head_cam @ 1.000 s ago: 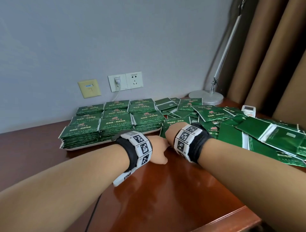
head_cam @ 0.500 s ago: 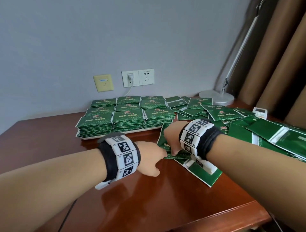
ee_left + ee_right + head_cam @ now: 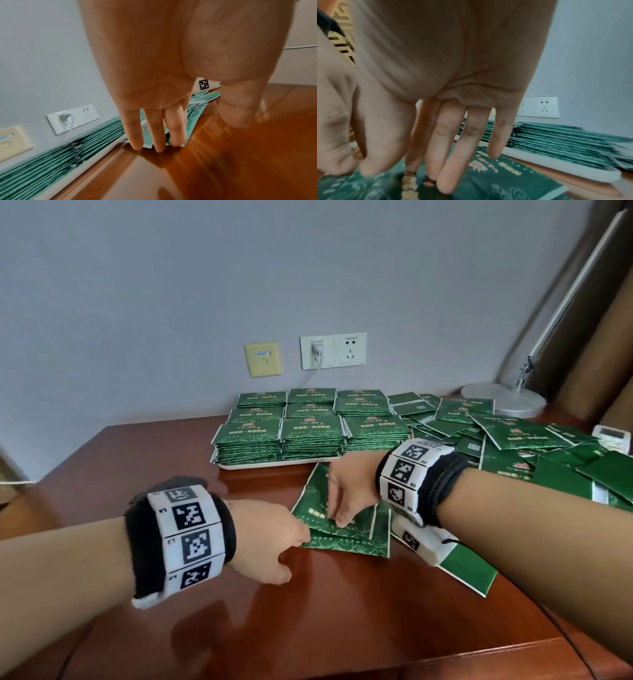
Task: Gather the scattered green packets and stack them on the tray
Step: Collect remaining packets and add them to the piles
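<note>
Polished red-brown desk against a grey wall; twin sockets and a lamp base stand at the back.

Tray: white, set near the wall, carrying nine neat stacks of green packets, three by three. Loose packets lie strewn over the right half of the desk.

Small bundle: a few packets overlapping askew, flat on the desk just in front of the tray, apart from it.

Right hand: fingers extended and pressing down on the bundle's top face, as the right wrist view confirms. Nothing is gripped.

Left hand: fingers straight, tips at the desk against the bundle's left edge; it appears to be squaring or nudging, not holding.

Assessment: the packets look thin, light and glossy, stiff enough to keep flat but likely to slide over one another and over the varnish. Edges should be aligned first, then the bundle pinched across its short sides, thumb above and fingers beneath. A one-sided grip risks fanning.
</note>
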The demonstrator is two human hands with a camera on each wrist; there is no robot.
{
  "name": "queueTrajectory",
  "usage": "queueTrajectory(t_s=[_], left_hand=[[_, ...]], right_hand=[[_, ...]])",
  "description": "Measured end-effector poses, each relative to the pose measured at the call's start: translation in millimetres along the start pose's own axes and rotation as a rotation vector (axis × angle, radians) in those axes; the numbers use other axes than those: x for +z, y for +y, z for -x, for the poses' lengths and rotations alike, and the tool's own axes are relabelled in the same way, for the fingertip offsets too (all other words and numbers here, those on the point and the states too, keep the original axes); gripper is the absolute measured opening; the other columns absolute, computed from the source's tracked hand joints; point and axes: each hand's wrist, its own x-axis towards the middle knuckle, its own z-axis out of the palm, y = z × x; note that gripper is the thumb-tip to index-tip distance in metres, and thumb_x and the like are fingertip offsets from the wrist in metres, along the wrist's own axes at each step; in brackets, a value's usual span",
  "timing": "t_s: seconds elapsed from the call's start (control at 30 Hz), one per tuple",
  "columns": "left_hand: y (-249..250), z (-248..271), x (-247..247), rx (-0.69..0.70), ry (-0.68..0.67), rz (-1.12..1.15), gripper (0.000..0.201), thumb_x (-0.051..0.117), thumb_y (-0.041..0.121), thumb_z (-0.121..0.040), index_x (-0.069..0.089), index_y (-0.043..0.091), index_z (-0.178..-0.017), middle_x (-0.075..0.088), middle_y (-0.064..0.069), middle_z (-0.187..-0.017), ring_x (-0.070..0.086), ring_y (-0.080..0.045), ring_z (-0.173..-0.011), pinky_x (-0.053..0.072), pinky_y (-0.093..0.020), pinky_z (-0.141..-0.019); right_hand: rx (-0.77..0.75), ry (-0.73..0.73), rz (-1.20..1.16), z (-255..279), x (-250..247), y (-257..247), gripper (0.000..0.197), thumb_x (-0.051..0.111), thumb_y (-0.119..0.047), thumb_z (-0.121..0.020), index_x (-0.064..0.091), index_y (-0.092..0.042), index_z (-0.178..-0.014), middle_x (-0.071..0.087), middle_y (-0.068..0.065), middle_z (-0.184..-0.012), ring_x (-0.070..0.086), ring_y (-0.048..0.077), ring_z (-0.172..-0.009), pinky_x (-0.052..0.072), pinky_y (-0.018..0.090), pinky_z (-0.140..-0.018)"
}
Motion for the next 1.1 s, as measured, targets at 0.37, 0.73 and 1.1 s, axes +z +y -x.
queueTrajectory(t_s=[0.37, 0.73, 1.1], left_hand=[[-14.6, 30.8, 13.7, -0.027, -0.035, 0.047, 0.056, 0.054, 0.047, -0.087, 0.045, 0.022, -0.136, 0.059, 0.006, -0.127, 0.057, -0.017, -0.114, 0.049, -0.037, -0.095], [-16.3, 34.8, 6.7, -0.017, -0.028, 0.120, 0.057, 0.057, 0.044, -0.089, 0.043, 0.024, -0.141, 0.054, 0.014, -0.133, 0.052, -0.010, -0.120, 0.043, -0.030, -0.101], [-26.6, -31.2, -1.7, -0.182, 0.156, 0.206, 0.101, 0.074, 0.068, -0.060, 0.032, 0.017, -0.137, 0.039, 0.001, -0.124, 0.042, -0.018, -0.116, 0.045, -0.042, -0.096]], right_hand=[[0.137, 0.002, 0.103, -26.3, 4.1, -28.5, 0.108, 0.071, -0.070, -0.063, 0.035, -0.005, -0.142, 0.053, 0.009, -0.135, 0.055, 0.027, -0.118, 0.047, 0.036, -0.093], [0.177, 0.092, 0.175, -43.4, -1.1, -32.3, 0.088, 0.085, -0.043, -0.062, 0.043, -0.013, -0.133, 0.062, 0.002, -0.116, 0.061, 0.023, -0.101, 0.052, 0.033, -0.082], [0.375, 0.033, 0.122, -30.2, -19.8, 6.3, 0.044, 0.042, -0.008, -0.088, 0.052, -0.001, -0.131, 0.061, 0.012, -0.117, 0.060, 0.022, -0.094, 0.051, 0.027, -0.073]])
